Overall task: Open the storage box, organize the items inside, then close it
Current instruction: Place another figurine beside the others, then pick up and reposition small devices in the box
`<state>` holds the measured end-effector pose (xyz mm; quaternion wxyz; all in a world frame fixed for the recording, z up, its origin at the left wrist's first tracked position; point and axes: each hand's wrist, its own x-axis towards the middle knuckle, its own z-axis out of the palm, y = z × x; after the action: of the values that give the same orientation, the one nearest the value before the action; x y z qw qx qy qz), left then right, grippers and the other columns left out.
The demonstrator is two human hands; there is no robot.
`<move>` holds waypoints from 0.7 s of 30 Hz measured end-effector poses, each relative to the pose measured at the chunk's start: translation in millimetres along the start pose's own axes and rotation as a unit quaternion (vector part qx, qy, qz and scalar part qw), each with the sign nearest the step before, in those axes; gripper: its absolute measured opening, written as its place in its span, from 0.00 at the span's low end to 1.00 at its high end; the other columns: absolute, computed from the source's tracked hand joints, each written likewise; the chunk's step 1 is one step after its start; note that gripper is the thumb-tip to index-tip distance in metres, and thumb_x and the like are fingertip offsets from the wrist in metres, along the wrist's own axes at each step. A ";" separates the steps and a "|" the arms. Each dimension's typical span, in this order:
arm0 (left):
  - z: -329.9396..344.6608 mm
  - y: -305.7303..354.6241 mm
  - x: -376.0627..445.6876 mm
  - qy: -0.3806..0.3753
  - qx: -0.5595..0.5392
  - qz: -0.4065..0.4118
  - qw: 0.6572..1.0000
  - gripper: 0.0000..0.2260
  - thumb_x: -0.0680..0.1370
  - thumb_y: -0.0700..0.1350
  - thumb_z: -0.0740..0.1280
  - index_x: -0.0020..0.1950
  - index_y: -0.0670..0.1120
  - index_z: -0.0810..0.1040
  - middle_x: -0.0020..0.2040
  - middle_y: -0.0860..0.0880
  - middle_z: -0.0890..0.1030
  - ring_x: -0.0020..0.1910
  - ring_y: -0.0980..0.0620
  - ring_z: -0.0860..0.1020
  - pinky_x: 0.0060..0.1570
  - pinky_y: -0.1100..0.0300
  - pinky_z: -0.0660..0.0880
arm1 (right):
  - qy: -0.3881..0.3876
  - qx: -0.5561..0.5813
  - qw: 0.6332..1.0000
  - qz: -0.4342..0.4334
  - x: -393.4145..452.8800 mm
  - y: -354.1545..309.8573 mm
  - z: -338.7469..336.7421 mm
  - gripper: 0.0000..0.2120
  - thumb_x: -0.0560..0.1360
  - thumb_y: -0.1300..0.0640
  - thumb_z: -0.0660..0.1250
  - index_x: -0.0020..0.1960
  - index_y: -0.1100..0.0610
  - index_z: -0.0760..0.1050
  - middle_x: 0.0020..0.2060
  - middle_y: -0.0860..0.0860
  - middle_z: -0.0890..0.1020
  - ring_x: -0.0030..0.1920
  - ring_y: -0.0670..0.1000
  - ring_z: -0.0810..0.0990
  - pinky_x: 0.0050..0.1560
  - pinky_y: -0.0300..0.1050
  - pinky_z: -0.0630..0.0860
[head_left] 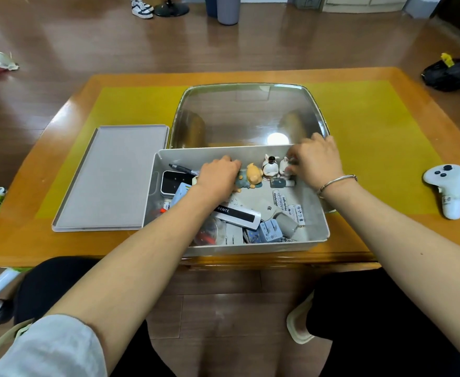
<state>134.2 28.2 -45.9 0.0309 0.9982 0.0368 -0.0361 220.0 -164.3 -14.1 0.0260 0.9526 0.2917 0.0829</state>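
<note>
The storage box [317,213] sits in the middle of the frame on a wooden table [403,235] with a yellow mat [373,126]. It is a pale grey, rounded-corner plastic tub, open, with its clear lid [248,112] tilted up behind the far wall. A flat grey tray [114,178] lies just left of the box on the table.

Inside the box the contents are jumbled: a black marker [181,168] and a dark rectangular device [173,183] at the left, an orange-headed figurine [252,176] lying on its side near the far wall, a white figurine with a dark top [270,165] upright just right of it, white batteries [295,212] at the right, a white and black strip [239,213] in the centre, and small blue-white packets [269,232] near the front wall.

The left hand [218,174] reaches in with fingers curled down against the orange-headed figurine; whether they grip it cannot be told. The right hand [316,161], a bracelet [335,182] on its wrist, has its fingers bent round a small white figurine [286,167] at the far right of the box.

A white controller [447,186] lies at the right edge of the table.
</note>
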 end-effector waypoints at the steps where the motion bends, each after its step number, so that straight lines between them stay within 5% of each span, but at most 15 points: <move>1: 0.2 0.0 0.6 -0.001 -0.003 0.002 1.000 0.15 0.76 0.46 0.68 0.60 0.43 0.72 0.56 0.42 0.74 0.54 0.40 0.76 0.45 0.51 0.71 | 0.003 -0.003 1.000 0.000 0.5 -0.7 0.7 0.11 0.70 0.50 0.71 0.52 0.52 0.81 0.49 0.52 0.81 0.55 0.57 0.72 0.53 0.50 0.63; 12: 0.3 -3.7 0.5 -0.003 -0.048 0.011 0.999 0.13 0.77 0.43 0.66 0.60 0.41 0.73 0.56 0.41 0.73 0.53 0.40 0.75 0.44 0.53 0.71 | 0.010 -0.009 1.000 -0.015 1.0 -1.3 4.4 0.09 0.72 0.56 0.69 0.52 0.52 0.81 0.49 0.53 0.80 0.53 0.58 0.71 0.52 0.51 0.63; 16: -10.6 -11.7 -4.0 -0.032 -0.133 0.020 0.990 0.17 0.76 0.44 0.69 0.63 0.42 0.73 0.59 0.42 0.74 0.57 0.43 0.74 0.56 0.49 0.74 | 0.012 -0.002 1.000 -0.006 -1.7 -1.2 3.0 0.10 0.72 0.56 0.69 0.53 0.52 0.80 0.50 0.52 0.78 0.54 0.57 0.71 0.53 0.50 0.62; 21: -28.2 -28.5 -24.6 0.036 -0.222 0.001 0.974 0.13 0.78 0.44 0.67 0.62 0.47 0.75 0.60 0.48 0.77 0.57 0.51 0.75 0.56 0.56 0.73 | 0.045 0.046 0.998 -0.006 -13.0 -5.3 -3.7 0.14 0.72 0.55 0.68 0.58 0.54 0.78 0.53 0.54 0.78 0.55 0.58 0.71 0.53 0.51 0.62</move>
<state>109.5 56.7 -17.6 0.2504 0.9671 0.0444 0.0094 205.8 -167.2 -12.9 -0.0301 0.9463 0.3018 0.1117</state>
